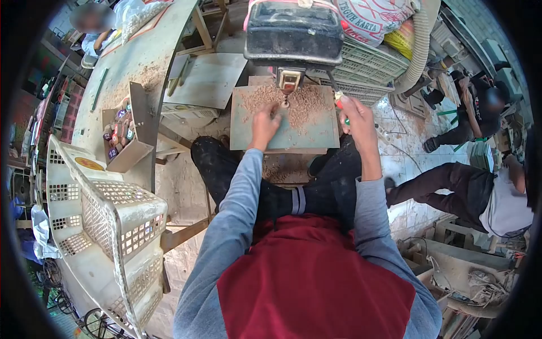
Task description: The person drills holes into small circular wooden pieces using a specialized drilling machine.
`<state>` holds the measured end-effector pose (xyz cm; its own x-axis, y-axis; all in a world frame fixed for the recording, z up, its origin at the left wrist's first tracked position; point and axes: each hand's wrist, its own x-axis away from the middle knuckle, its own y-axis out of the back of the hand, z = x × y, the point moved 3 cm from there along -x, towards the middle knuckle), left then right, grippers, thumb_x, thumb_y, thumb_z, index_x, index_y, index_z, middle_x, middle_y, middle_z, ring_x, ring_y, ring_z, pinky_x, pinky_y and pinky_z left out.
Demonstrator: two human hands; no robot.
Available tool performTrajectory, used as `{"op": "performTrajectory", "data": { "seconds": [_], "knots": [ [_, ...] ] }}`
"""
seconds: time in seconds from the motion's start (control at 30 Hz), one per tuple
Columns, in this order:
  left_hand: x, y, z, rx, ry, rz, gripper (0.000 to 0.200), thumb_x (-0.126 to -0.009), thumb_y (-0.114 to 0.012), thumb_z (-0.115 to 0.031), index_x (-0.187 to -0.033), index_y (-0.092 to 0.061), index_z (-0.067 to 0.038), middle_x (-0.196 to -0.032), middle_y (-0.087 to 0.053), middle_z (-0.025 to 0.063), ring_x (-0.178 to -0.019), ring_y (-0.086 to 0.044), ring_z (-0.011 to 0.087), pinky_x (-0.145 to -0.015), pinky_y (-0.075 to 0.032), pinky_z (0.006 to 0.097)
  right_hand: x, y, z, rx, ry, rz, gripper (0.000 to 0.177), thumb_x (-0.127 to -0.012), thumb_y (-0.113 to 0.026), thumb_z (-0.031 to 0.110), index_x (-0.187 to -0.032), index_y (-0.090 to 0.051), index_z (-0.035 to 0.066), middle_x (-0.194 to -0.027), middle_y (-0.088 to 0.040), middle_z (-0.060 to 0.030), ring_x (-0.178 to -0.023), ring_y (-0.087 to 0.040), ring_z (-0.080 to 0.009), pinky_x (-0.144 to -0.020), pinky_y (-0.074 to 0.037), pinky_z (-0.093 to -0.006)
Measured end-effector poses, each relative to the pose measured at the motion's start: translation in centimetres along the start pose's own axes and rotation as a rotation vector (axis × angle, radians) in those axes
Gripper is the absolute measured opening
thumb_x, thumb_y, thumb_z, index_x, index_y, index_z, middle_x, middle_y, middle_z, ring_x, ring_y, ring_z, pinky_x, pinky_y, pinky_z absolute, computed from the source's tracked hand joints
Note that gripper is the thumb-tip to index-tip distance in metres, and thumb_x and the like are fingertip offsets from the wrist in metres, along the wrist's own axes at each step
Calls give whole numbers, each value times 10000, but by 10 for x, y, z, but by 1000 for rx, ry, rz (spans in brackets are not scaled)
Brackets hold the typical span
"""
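A drill press point(294, 34) stands in front of me, its bit over a grey board point(248, 129) strewn with wood shavings point(307, 107). Under the bit sits a small round wooden piece point(285, 104). My left hand point(265, 124) rests on the board just left of that piece, fingers curled; whether they touch or hold anything is hidden. To the right, my right hand point(359, 121) is closed around the press's lever handle point(340, 103), which shows red and green parts.
An open wooden box point(135, 148) with small numbered pieces lies on the left table point(121, 73). Beside it is a cream plastic basket point(113, 226). Crates point(367, 62) and a sack stand behind the press. Other people sit at far left and right.
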<state>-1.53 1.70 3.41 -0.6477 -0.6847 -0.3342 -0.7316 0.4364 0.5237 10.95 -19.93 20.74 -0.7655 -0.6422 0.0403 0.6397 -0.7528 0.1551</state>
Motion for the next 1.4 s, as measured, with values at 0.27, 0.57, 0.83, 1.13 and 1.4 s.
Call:
{"op": "performTrajectory", "data": {
  "seconds": [0.27,0.57,0.83,1.13,1.4],
  "knots": [
    [-5,-35,6,-192,-15,-90,396,-758,-715,-198,-1132,-685,-71,-994,-653,119,-914,-650,319,-791,-518,429,2,-3,-7,-29,-29,-4,328,-991,-551,354,-973,-640,39,-620,-508,27,-491,-437,-43,-449,-323,-196],
    [-7,-36,9,-194,9,-134,293,-778,-725,-234,-1012,-714,-59,-907,-642,126,-784,-652,329,-716,-515,432,2,-5,-6,3,-19,0,338,-993,-548,363,-977,-630,36,-613,-512,30,-489,-437,-45,-449,-324,-201],
    [-11,-28,1,-8,53,-157,310,-774,-755,-251,-995,-723,-36,-842,-639,109,-764,-644,284,-693,-502,387,-2,-4,-14,-7,-26,-6,338,-995,-546,355,-989,-627,27,-616,-518,23,-496,-442,-49,-462,-340,-208],
    [-22,-31,12,156,67,-37,280,-774,-755,-195,-972,-710,-2,-815,-647,125,-754,-640,281,-701,-493,377,-4,-2,-11,4,-47,3,298,-984,-568,314,-957,-635,24,-631,-522,19,-501,-450,-54,-465,-339,-211],
    [-28,-23,6,207,233,115,272,-764,-766,-166,-983,-722,-10,-818,-661,122,-794,-638,290,-729,-501,393,-4,-1,-9,-20,-59,16,287,-983,-568,304,-951,-633,27,-635,-522,18,-504,-450,-57,-469,-343,-212]
  ]
}}
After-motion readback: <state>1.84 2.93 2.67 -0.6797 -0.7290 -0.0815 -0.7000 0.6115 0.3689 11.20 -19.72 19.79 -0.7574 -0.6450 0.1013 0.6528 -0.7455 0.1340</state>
